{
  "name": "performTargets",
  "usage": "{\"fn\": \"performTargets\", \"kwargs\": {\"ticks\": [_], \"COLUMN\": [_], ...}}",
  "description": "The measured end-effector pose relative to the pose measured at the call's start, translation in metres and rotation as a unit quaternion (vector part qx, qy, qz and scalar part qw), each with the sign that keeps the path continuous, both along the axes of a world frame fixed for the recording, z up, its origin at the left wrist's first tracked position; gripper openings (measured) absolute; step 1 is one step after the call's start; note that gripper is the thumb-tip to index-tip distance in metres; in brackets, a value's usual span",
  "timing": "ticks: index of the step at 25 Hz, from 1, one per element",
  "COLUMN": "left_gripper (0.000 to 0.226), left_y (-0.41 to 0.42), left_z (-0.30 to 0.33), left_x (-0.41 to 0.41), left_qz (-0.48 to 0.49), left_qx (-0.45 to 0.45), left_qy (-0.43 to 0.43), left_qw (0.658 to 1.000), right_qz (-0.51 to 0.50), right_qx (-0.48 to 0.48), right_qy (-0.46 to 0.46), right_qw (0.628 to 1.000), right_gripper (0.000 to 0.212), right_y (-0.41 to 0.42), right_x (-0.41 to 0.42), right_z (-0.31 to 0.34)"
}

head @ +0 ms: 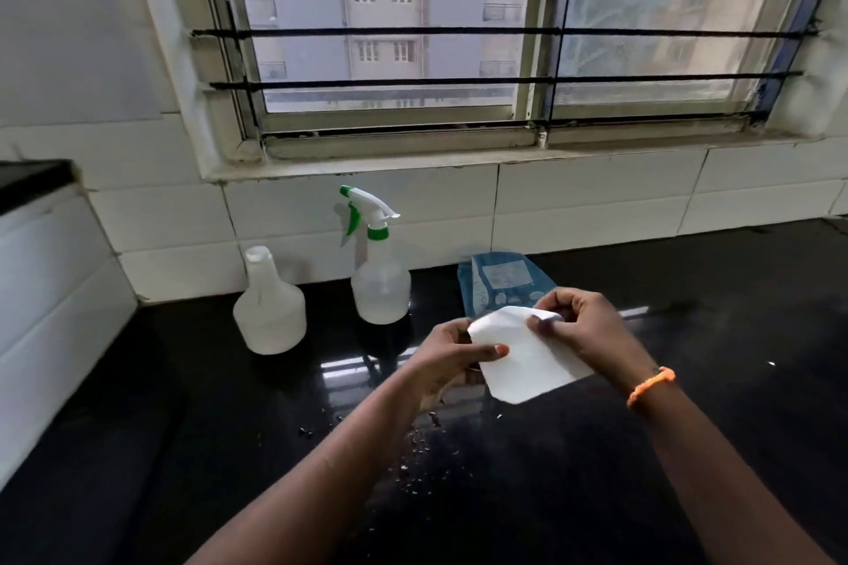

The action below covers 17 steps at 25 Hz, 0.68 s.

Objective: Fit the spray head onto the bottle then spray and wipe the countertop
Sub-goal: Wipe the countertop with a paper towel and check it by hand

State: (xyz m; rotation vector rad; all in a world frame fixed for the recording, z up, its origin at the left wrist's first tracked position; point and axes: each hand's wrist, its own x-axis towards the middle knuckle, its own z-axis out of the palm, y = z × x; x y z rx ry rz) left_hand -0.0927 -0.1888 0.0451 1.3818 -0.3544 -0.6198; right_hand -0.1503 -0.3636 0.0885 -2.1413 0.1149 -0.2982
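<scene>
A clear spray bottle (381,289) stands upright at the back of the black countertop (688,312), with the white and green spray head (369,209) on its neck. Both hands hold a folded white wipe (527,358) above the counter, in front of the bottle. My left hand (452,358) pinches the wipe's left edge. My right hand (583,326) grips its upper right corner, which is bent over.
A white bottle (268,305) with an open neck stands left of the spray bottle. A blue wipe packet (502,284) lies behind my hands against the tiled wall. Crumbs (413,440) are scattered on the counter below my left wrist. A barred window sits above.
</scene>
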Motion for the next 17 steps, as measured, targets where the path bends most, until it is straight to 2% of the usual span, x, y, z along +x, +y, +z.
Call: {"fn": "performTargets", "kwargs": {"ticks": [1,3,5,6,7,8,11,14,17], "left_gripper": [0.036,0.036,0.026,0.020,0.017,0.017,0.016,0.016,0.009], "left_y": [0.003,0.008,0.013,0.017,0.020,0.024,0.035,0.054,0.093], "left_z": [-0.003,-0.006,-0.005,-0.004,-0.003,-0.004,-0.005,-0.004,-0.010], "left_x": [0.001,-0.001,-0.004,-0.006,-0.008,-0.011,-0.023,-0.029,-0.033], "left_qz": [0.039,0.098,0.137,0.152,0.157,0.153,0.113,0.115,0.210], "left_qx": [-0.003,-0.029,-0.053,-0.056,-0.057,-0.058,-0.062,-0.038,0.085], "left_qy": [0.018,0.057,0.085,0.092,0.092,0.087,0.064,0.028,-0.071], "left_qw": [0.999,0.993,0.985,0.982,0.982,0.983,0.990,0.992,0.971], "right_qz": [0.005,0.087,0.151,0.150,0.133,0.116,0.137,0.144,0.044], "right_qx": [-0.038,-0.049,-0.005,0.025,0.047,0.066,0.112,0.109,0.047], "right_qy": [-0.022,-0.005,0.029,0.026,0.012,0.003,0.064,0.103,0.032], "right_qw": [0.999,0.995,0.988,0.988,0.990,0.991,0.982,0.978,0.997], "right_gripper": [0.005,0.010,0.025,0.027,0.019,0.011,0.031,0.009,0.012], "right_y": [0.006,0.023,0.035,0.038,0.040,0.042,0.047,0.051,0.039], "right_x": [0.003,0.003,0.000,0.002,0.003,0.004,0.006,0.004,0.012], "right_z": [-0.003,-0.009,-0.015,-0.019,-0.021,-0.024,-0.032,-0.032,-0.034]}}
